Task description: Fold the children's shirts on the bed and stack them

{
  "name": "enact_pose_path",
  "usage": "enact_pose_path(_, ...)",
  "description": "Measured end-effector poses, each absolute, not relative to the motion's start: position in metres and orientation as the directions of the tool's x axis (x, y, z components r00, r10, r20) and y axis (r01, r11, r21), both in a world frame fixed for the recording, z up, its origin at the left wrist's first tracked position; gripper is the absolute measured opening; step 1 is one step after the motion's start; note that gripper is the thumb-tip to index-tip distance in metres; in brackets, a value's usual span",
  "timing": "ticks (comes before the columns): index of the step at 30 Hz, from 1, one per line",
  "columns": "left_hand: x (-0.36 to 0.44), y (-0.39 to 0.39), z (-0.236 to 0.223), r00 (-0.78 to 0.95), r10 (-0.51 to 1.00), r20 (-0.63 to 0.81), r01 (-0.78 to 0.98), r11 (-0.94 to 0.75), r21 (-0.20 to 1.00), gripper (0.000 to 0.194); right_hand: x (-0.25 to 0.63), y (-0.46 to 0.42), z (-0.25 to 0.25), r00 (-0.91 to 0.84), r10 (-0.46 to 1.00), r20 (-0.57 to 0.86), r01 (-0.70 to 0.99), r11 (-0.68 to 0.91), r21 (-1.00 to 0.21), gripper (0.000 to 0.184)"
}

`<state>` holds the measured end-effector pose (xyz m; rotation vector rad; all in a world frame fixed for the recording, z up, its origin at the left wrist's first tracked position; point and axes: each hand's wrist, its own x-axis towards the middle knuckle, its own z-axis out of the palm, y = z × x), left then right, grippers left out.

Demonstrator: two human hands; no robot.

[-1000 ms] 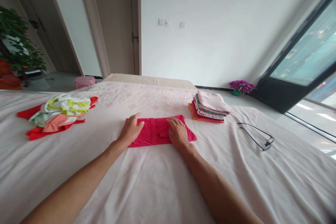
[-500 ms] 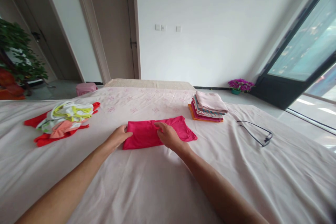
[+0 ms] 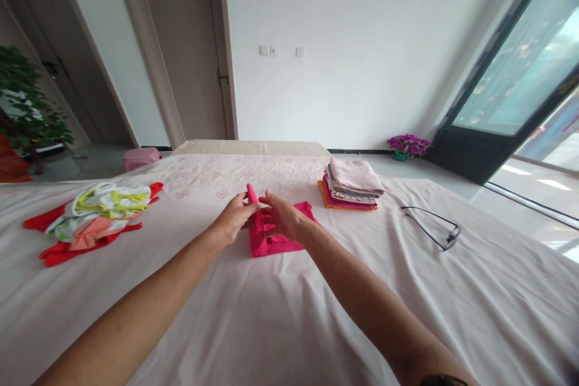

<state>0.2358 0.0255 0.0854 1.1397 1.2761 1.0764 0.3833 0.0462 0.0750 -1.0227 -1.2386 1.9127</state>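
Note:
A bright pink folded garment (image 3: pixel 283 245) lies in front of me on a pale bedsheet. Its left end is raised and turned up, standing nearly on edge. My left hand (image 3: pixel 237 215) pinches that raised end between thumb and fingers. Over the middle of the garment is my right hand (image 3: pixel 286 217), its fingers stretched apart and pointing left toward the raised fold. Whether those fingertips touch the cloth I cannot tell. The garment's right end stays flat, partly covered by my right hand and wrist.
To the left lies a loose heap of red, white and yellow clothes (image 3: pixel 97 217). A neat stack of folded clothes (image 3: pixel 353 184) sits at the right rear. Black-framed glasses (image 3: pixel 446 235) rest right of it on the bedsheet (image 3: pixel 253 319). Beyond the far edge is a pink stool (image 3: pixel 141 158).
The garment's left end has come up off the sheet and folded rightward, with my left hand carrying it. My right hand has opened its fingers. The view has shifted slightly.

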Motion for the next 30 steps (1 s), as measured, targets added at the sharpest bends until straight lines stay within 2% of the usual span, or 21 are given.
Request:
enact_pose_path(5,0.266,0.041,0.084,0.107,0.985,-0.137,-0.055,0.144,0.988,0.043,0.395,0.054,0.066,-0.419,0.895,-0.152,-0.261,-0.279,-0.924,0.024)
enact_pose_path(7,0.268,0.045,0.079,0.059,0.993,-0.098,-0.067,0.102,0.993,0.052,0.404,0.059,0.061,-0.395,0.908,-0.142,-0.305,-0.275,-0.912,0.023)
enact_pose_path(9,0.267,0.044,0.068,-0.03,0.999,0.015,-0.029,-0.015,0.999,0.057,0.416,0.064,0.059,-0.357,0.921,-0.156,-0.3,-0.271,-0.915,0.025)
enact_pose_path(12,0.263,0.035,0.039,-0.038,0.957,0.289,0.249,-0.271,0.93,0.061,0.436,0.068,0.06,-0.286,0.943,-0.17,-0.274,-0.25,-0.929,0.028)
enact_pose_path(14,0.264,0.027,0.016,0.093,0.898,0.429,0.489,-0.417,0.766,0.075,0.449,0.068,0.061,-0.274,0.946,-0.172,-0.26,-0.245,-0.934,0.03)
enact_pose_path(16,0.268,0.023,-0.004,0.215,0.848,0.485,0.65,-0.495,0.576,0.085,0.458,0.067,0.061,-0.265,0.95,-0.163,-0.253,-0.232,-0.939,0.032)
enact_pose_path(18,0.274,0.023,-0.017,0.27,0.828,0.492,0.725,-0.511,0.461,0.084,0.465,0.066,0.059,-0.246,0.958,-0.147,-0.243,-0.207,-0.948,0.035)
enact_pose_path(23,0.289,0.028,-0.03,0.37,0.804,0.466,0.768,-0.547,0.332,0.075,0.48,0.063,0.048,-0.181,0.977,-0.111,-0.167,-0.141,-0.976,0.04)
enact_pose_path(30,0.303,0.022,-0.035,0.457,0.803,0.383,0.783,-0.568,0.255,0.065,0.501,0.067,0.021,-0.11,0.989,-0.098,0.019,-0.096,-0.995,0.051)
